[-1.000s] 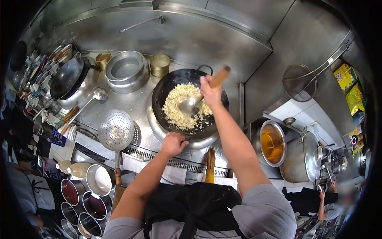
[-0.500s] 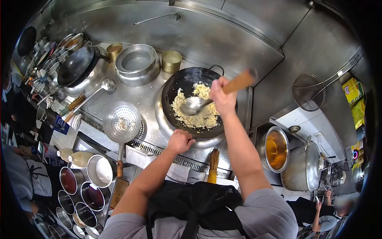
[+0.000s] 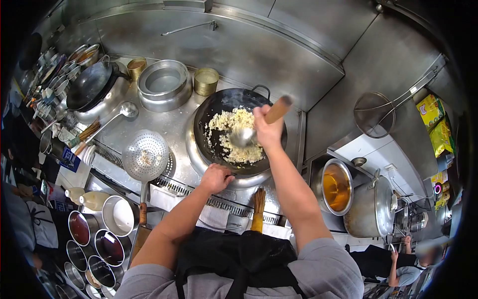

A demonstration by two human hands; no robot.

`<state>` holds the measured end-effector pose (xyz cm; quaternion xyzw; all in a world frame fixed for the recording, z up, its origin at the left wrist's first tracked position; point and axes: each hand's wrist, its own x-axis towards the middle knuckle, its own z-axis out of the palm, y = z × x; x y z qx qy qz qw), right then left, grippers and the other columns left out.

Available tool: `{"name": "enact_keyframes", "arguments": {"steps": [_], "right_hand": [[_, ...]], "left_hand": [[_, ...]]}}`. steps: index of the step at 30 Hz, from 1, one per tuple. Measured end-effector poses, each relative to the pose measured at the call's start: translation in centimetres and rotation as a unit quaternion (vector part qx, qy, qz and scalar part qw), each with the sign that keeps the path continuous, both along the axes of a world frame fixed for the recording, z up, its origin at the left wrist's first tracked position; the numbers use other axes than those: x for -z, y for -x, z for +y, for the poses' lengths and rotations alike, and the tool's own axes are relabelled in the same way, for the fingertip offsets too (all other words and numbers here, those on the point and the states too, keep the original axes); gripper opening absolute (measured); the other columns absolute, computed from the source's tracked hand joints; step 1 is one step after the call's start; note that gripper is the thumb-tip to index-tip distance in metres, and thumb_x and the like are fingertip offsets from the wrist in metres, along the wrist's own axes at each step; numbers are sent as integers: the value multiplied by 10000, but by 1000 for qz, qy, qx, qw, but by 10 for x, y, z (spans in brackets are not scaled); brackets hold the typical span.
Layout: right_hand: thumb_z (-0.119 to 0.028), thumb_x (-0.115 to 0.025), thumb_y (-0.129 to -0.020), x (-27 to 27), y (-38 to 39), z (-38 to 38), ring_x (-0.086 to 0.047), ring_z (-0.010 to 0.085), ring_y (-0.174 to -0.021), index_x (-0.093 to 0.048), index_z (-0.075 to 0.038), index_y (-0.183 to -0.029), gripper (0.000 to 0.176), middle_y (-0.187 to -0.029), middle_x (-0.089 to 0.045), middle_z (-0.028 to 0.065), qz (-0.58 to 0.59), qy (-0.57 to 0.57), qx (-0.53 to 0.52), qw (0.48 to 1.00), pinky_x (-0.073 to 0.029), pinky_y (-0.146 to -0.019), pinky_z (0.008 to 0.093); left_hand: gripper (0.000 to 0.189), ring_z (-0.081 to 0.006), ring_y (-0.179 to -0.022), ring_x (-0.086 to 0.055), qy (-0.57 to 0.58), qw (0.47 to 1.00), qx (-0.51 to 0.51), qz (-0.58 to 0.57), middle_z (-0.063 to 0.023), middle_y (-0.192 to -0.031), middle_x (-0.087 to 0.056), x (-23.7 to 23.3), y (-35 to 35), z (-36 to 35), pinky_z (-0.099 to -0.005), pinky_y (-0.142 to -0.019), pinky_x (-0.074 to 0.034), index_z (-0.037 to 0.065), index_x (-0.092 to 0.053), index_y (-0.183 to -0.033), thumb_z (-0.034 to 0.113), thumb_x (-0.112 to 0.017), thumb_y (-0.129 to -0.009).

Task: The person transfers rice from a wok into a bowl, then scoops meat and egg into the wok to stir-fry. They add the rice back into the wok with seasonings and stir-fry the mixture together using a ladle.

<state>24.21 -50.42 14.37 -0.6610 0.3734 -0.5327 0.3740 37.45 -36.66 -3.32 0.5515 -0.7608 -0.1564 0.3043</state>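
Note:
A black wok sits on the stove ring, with pale yellow fried rice spread over its bottom. My right hand is closed round the handle of a steel ladle, its wooden end pointing up and its bowl down in the rice. At the near left edge of the wok, my left hand is closed on the rim. Its fingertips are mostly hidden.
Left of the wok, a perforated skimmer lies across the stove's front. Behind it stand a metal pot and a tin. A bamboo brush is in front. To the right are a bowl of amber liquid and a lidded pot.
The ladle bowl has shifted within the wok, and its handle now stands steeper. The rice has been pushed about. My left hand stays at the rim; the whole view has moved slightly.

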Motion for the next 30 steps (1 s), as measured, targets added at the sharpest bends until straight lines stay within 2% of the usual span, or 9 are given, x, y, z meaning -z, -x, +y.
{"name": "enact_keyframes", "arguments": {"steps": [3, 6, 11, 16, 20, 22, 24, 26, 30], "right_hand": [[-206, -696, -922, -44, 6, 47, -438, 68, -516, -521, -59, -717, 307, -590, -480, -31, -103, -56, -3, 993, -360, -486, 274], [-187, -667, -941, 33, 20, -9, -408, 72, -472, -402, -112, -702, 365, -574, -435, -32, -77, -37, -51, 995, -338, -453, 255], [-178, -635, -970, -48, 42, 12, -387, 86, -459, -422, -104, -739, 323, -552, -390, -41, -145, -39, 1, 989, -326, -444, 270], [-163, -662, -949, 13, 51, -37, -384, 85, -450, -427, -96, -783, 295, -588, -409, -29, -163, -48, -98, 981, -326, -418, 273], [-180, -666, -950, -57, 82, -37, -380, 92, -439, -507, -33, -933, 217, -573, -425, -38, -283, 15, 68, 957, -344, -415, 269], [-178, -659, -952, -6, 82, -60, -381, 96, -428, -504, -32, -919, 215, -554, -415, -38, -218, 2, 119, 969, -352, -414, 273], [-196, -655, -956, -2, 75, -66, -377, 102, -419, -498, -41, -908, 226, -554, -409, -21, -255, -73, -38, 964, -349, -405, 276], [-219, -652, -958, -39, 71, -70, -344, 96, -413, -483, -80, -847, 245, -540, -368, -32, -276, -70, 95, 954, -339, -408, 287], [-213, -641, -962, -31, 81, -69, -341, 96, -392, -470, -91, -825, 251, -514, -353, -35, -275, 18, 61, 959, -338, -396, 295]], "left_hand": [[268, -324, -861, -626, -3, 1000, -12, -9, -104, -808, -658, -5, 1, 1, -446, -860, -453, 73, -693, -797, 332, -680, -863], [276, -308, -900, -635, -39, 999, -5, -16, -107, -850, -677, -8, 1, -1, -431, -889, -446, 84, -697, -814, 352, -662, -868], [262, -327, -878, -633, -17, 1000, -13, -13, -109, -830, -674, -6, -4, -4, -445, -883, -450, 79, -696, -788, 332, -674, -855], [269, -324, -892, -632, -33, 999, 2, -20, -120, -848, -678, -8, -2, 0, -448, -889, -448, 80, -704, -799, 340, -672, -860], [272, -331, -891, -638, -36, 999, -8, -2, -121, -839, -684, -9, -3, 0, -444, -899, -451, 75, -710, -801, 340, -682, -855], [258, -333, -879, -633, -30, 999, -8, 13, -121, -820, -671, -2, 1, 5, -453, -903, -450, 75, -703, -804, 330, -704, -840], [248, -335, -873, -634, -40, 999, -8, -20, -125, -802, -671, -7, 0, -3, -453, -881, -453, 78, -708, -800, 324, -713, -832], [249, -333, -868, -633, -25, 1000, -8, -11, -123, -805, -674, 0, 1, 0, -451, -869, -453, 79, -703, -790, 324, -711, -833], [261, -328, -854, -631, -22, 1000, -9, 4, -119, -814, -681, -4, 0, -2, -448, -849, -455, 78, -687, -766, 330, -704, -833]]}}
